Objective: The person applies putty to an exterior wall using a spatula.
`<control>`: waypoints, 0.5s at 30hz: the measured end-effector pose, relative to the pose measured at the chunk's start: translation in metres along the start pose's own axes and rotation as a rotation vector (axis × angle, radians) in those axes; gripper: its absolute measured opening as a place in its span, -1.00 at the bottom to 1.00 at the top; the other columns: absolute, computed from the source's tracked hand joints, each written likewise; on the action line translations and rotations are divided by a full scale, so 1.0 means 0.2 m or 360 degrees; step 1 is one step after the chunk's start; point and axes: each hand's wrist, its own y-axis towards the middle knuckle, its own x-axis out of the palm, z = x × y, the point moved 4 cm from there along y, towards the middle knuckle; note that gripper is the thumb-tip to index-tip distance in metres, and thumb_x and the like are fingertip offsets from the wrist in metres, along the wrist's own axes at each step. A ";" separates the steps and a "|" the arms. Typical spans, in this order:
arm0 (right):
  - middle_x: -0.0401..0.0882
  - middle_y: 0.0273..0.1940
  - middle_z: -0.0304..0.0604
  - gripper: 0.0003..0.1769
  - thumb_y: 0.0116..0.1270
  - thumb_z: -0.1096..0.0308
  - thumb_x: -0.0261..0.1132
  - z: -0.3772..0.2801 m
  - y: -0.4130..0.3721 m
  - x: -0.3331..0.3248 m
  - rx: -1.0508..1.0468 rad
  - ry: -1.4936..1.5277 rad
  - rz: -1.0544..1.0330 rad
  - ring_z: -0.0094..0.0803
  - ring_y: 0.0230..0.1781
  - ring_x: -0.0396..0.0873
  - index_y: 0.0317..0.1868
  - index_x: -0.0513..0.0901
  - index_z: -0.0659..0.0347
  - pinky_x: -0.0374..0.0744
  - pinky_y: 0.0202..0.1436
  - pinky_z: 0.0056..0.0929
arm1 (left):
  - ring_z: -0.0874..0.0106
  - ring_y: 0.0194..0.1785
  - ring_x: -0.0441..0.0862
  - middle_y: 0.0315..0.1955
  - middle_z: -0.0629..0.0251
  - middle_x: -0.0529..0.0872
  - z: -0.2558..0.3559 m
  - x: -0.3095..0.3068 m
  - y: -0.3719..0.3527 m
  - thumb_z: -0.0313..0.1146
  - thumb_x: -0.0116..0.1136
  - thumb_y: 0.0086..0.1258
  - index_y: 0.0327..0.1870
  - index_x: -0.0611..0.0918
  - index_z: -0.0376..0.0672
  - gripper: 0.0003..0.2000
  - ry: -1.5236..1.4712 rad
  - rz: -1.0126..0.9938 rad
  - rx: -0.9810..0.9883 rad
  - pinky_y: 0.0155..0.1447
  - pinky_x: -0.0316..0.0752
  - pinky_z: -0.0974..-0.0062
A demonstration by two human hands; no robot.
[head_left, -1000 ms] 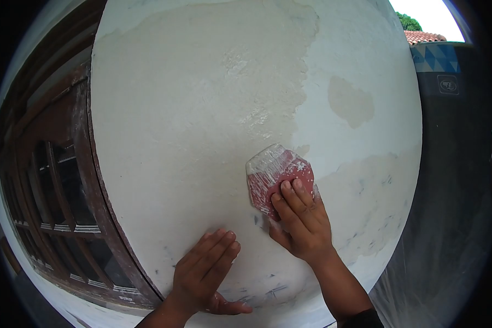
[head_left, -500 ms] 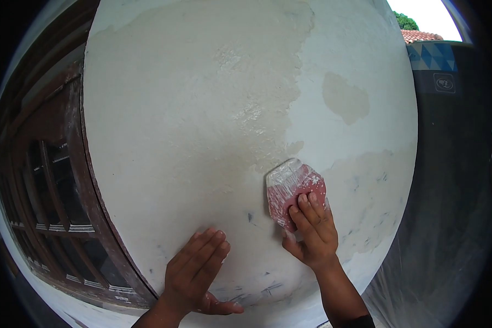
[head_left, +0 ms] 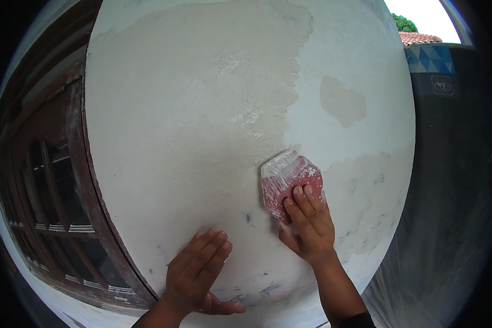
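Observation:
My right hand (head_left: 312,232) grips a red plastic putty spreader (head_left: 286,176), its fingers pressed on the spreader's face and the thumb at its lower edge. White filler smears the spreader, most thickly along its upper left edge. It lies against a pale wall (head_left: 175,104) with a damp-looking beige coat on its left part. Lower left, my left hand (head_left: 195,270) is open, with fingers stretched up and thumb out to the right. It holds nothing and is at the wall; whether the whole palm touches cannot be seen.
A dark brown wooden window frame (head_left: 87,164) with glass panes borders the wall on the left. On the right hangs a dark sheet (head_left: 448,164), with a blue patterned band (head_left: 431,59) near its top. Roof tiles (head_left: 419,38) and a tree (head_left: 403,23) show beyond.
My right hand and the putty spreader have shifted slightly up and left across the wall. My left hand has hardly moved.

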 end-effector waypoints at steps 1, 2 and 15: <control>0.60 0.27 0.02 -0.47 0.13 0.34 0.46 0.00 0.00 0.01 -0.0001 -0.0003 -0.0002 -0.13 0.39 0.49 0.16 0.68 0.23 0.51 0.27 -0.07 | 0.03 0.27 0.61 0.15 -0.04 0.66 0.00 0.00 0.01 0.51 0.09 0.22 0.17 0.60 -0.35 -0.07 -0.0003 0.0005 0.0018 0.35 0.49 0.03; 0.60 0.27 0.02 -0.46 0.12 0.34 0.46 0.00 -0.02 0.03 -0.0018 -0.0033 -0.0049 -0.13 0.39 0.49 0.17 0.68 0.23 0.52 0.24 -0.09 | 0.04 0.27 0.61 0.15 -0.05 0.66 0.01 0.01 0.01 0.50 0.11 0.21 0.17 0.60 -0.36 -0.07 -0.0005 0.0005 0.0033 0.35 0.49 0.03; 0.61 0.27 -0.01 -0.47 0.14 0.35 0.45 0.00 -0.02 0.03 -0.0049 -0.0053 -0.0109 -0.14 0.38 0.50 0.17 0.69 0.21 0.48 0.30 -0.09 | 0.04 0.28 0.60 0.16 -0.05 0.64 0.03 0.01 -0.01 0.49 0.14 0.21 0.20 0.59 -0.36 -0.07 -0.0031 -0.0022 0.0041 0.37 0.47 0.07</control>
